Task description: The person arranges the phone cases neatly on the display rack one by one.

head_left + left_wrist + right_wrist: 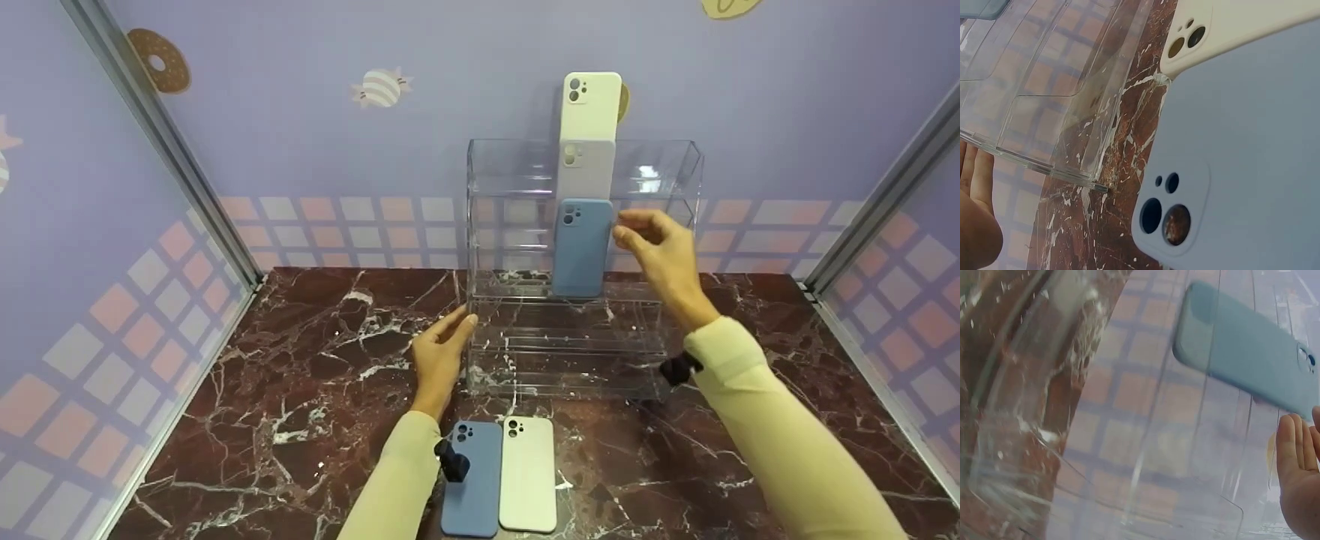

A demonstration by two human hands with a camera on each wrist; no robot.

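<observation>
A clear tiered display rack [495, 296] stands upright on the table. One blue phone case [585, 251] leans in its middle tier, below a pale lilac phone case [592, 176] and a cream phone case [596, 112]. My right hand [667, 259] is at the blue case's right edge, fingertips right beside it; the right wrist view shows those fingers [1297, 444] fairly straight. At the rack's left side is my left hand [439, 356], its straight fingers [982, 177] touching the rack's edge in the left wrist view.
Near the front of the dark red marbled table [322, 420] lie a greyish-blue phone case [480, 495] and another cream phone case [529, 476], side by side. Purple patterned panels [315, 127] enclose the back and sides, with metal posts [172, 150] at the corners.
</observation>
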